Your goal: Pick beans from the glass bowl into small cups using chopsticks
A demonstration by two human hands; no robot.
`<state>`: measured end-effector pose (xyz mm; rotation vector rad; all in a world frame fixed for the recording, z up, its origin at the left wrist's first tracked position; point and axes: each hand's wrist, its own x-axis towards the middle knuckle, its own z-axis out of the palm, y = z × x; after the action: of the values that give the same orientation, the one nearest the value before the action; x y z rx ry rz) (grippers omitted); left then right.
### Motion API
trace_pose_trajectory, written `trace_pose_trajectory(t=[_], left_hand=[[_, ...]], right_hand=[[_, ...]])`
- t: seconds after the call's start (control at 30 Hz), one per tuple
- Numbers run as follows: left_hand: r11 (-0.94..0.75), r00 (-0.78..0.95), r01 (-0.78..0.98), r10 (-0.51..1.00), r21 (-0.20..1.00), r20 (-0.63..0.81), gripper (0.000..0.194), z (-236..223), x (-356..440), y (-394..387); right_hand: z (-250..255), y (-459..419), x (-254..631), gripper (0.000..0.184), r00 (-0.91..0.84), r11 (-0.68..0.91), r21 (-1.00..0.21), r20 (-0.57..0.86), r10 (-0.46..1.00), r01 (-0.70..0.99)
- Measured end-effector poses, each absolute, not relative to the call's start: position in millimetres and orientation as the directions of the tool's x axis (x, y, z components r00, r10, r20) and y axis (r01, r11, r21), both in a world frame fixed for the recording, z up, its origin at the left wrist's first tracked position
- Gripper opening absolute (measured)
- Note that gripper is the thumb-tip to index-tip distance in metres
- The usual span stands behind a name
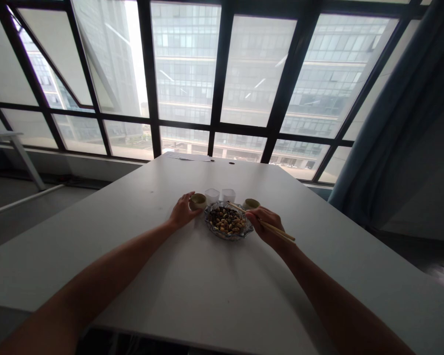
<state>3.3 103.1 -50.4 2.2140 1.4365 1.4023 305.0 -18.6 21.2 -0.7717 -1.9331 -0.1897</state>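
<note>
On the worktop (192, 286), left grip (185, 211) curled round cup (202, 204), right grip (267, 222) clamped on chopsticks (277, 230) over glass bowl (231, 237); likely picking step, next needs steady pinch.

table (163, 286): white | mid: glass bowl (230, 237) | just left of it: left cup (199, 204) | right, slightly far: right cup (251, 203) | just beyond bowl: clear cups (212, 195), two | far edge: paper (187, 156)
</note>
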Motion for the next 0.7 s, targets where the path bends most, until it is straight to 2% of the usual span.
trace_pose_trajectory(t=[0.13, 0.23, 0.4, 0.47, 0.57, 0.7], left_hand=[[-0.533, 0.092, 0.614, 0.780, 0.581, 0.619, 0.073, -48.4, 2.5, 100.2], [-0.481, 0.064, 0.606, 0.824, 0.634, 0.564, 0.075, -47.6, 0.7, 100.0], [-0.393, 0.020, 0.592, 0.880, 0.704, 0.475, 0.076, -36.2, 3.4, 104.8], [-0.370, 0.007, 0.618, 0.885, 0.694, 0.466, 0.075, -25.3, 9.6, 107.5], [-0.355, 0.080, 0.723, 0.895, 0.593, 0.439, 0.077, -6.1, 24.7, 111.5], [-0.310, 0.173, 0.841, 0.931, 0.444, 0.322, 0.081, 14.2, 48.6, 117.9]], right_hand=[[9.2, -9.5, 310.5, 0.035, 0.031, 0.652, -0.548, 0.777, 0.628, 0.524], [4.5, -2.7, 315.0, 0.043, 0.188, 0.578, -0.698, 0.691, 0.698, 0.422], [0.9, 4.3, 318.4, 0.045, 0.242, 0.556, -0.760, 0.640, 0.729, 0.336], [-0.8, 6.0, 318.9, 0.045, 0.249, 0.549, -0.772, 0.628, 0.737, 0.322], [-1.9, 6.6, 318.9, 0.046, 0.249, 0.548, -0.778, 0.621, 0.743, 0.307], [-0.7, 4.5, 319.9, 0.047, 0.244, 0.541, -0.776, 0.622, 0.744, 0.325]])
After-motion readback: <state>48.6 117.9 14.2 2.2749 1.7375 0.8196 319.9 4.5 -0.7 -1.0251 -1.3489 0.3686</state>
